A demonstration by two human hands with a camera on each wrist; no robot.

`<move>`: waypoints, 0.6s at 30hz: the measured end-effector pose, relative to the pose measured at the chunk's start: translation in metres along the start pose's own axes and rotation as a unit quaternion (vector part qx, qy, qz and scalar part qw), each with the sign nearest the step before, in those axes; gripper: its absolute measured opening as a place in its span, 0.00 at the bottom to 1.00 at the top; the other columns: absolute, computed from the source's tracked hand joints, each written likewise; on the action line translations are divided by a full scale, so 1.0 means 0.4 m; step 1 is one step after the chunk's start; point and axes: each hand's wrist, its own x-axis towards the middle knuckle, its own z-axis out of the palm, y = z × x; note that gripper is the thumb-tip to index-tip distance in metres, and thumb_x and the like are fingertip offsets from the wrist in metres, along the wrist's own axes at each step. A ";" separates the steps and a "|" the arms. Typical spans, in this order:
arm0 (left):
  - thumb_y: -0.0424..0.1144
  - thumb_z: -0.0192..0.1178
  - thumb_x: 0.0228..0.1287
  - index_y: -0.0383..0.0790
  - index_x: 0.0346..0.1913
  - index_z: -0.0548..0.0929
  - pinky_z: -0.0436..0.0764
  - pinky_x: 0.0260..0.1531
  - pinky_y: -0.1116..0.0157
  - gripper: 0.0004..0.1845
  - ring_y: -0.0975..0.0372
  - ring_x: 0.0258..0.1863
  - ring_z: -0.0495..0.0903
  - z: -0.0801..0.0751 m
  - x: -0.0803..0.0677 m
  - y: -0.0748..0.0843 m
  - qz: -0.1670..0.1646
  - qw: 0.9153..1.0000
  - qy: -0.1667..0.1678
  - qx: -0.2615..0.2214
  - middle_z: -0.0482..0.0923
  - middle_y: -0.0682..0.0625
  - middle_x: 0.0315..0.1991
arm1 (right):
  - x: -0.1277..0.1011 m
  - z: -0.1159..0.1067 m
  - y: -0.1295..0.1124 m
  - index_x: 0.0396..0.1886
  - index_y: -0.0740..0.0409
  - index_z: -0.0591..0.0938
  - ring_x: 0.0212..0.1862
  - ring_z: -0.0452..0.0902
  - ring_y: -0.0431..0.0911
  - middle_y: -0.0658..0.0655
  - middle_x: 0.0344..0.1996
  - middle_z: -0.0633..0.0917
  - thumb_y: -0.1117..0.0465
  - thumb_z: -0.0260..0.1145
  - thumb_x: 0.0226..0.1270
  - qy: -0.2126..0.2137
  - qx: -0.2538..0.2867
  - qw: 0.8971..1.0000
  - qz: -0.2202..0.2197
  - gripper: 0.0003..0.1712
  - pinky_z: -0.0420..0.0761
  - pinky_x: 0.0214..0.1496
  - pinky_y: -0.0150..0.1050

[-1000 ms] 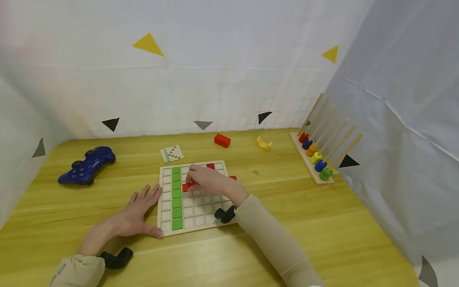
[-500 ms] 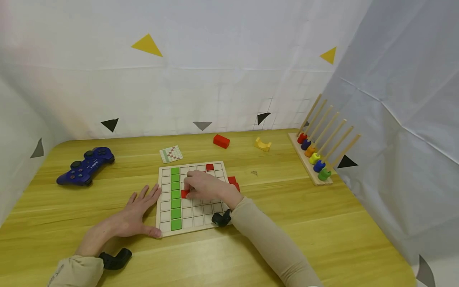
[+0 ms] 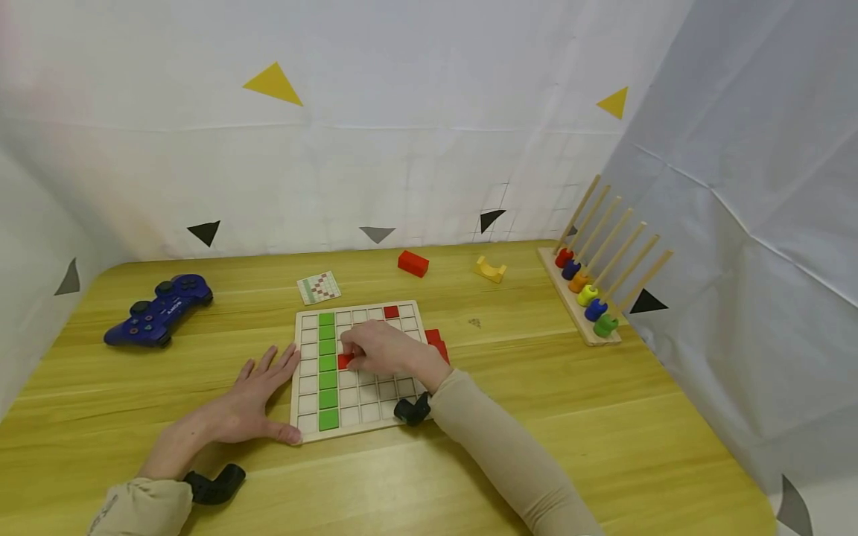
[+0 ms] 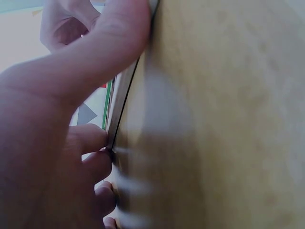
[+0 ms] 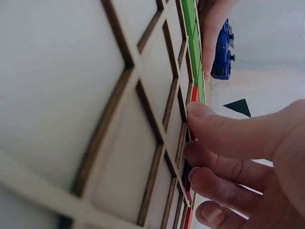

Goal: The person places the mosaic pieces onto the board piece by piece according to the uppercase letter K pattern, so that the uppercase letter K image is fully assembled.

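Observation:
A wooden grid board (image 3: 310, 438) lies on the table with a column of green tiles (image 3: 328, 400) near its left side. One red tile (image 3: 392, 312) sits in a far-row cell. My right hand (image 3: 385, 348) reaches over the board, thumb and fingertips pinching at a red tile (image 3: 345, 362) beside the green column; the fingers cover part of it. In the right wrist view the thumb tip lies right at the red tile (image 5: 194, 93). My left hand (image 3: 248, 406) is spread flat, its fingertips and thumb touching the board's left edge.
Loose red tiles (image 3: 438, 345) lie right of the board. Behind it are a pattern card (image 3: 319, 287), a red block (image 3: 412, 263) and a yellow arch (image 3: 490, 269). A blue game controller (image 3: 159, 310) lies left; a peg rack (image 3: 582, 298) with coloured pieces stands right.
My right hand has moved slightly nearer along the board, and the red tile at its fingertips now shows lower beside the green column. My left hand stays at the board's edge.

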 end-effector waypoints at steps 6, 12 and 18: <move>0.66 0.73 0.44 0.35 0.80 0.45 0.30 0.70 0.33 0.70 0.36 0.78 0.29 -0.003 0.000 0.001 0.002 1.000 0.000 -0.001 0.37 0.36 0.81 | -0.002 -0.007 -0.003 0.39 0.48 0.80 0.36 0.72 0.41 0.45 0.30 0.78 0.54 0.70 0.68 -0.007 0.012 1.000 0.011 0.07 0.72 0.38 0.30; 0.67 0.73 0.44 0.35 0.80 0.45 0.30 0.70 0.34 0.70 0.36 0.78 0.29 -0.007 -0.002 0.001 0.006 1.000 0.002 -0.001 0.36 0.36 0.81 | -0.002 -0.010 -0.001 0.40 0.49 0.81 0.35 0.72 0.40 0.45 0.30 0.79 0.54 0.70 0.68 -0.002 0.020 1.000 0.006 0.07 0.72 0.38 0.29; 0.67 0.73 0.44 0.35 0.80 0.45 0.30 0.70 0.33 0.70 0.36 0.78 0.29 -0.008 -0.003 0.000 0.006 1.000 0.000 -0.001 0.36 0.36 0.81 | 0.000 -0.012 -0.002 0.41 0.50 0.82 0.35 0.73 0.40 0.45 0.30 0.80 0.55 0.70 0.68 -0.007 0.031 0.999 0.010 0.07 0.74 0.37 0.29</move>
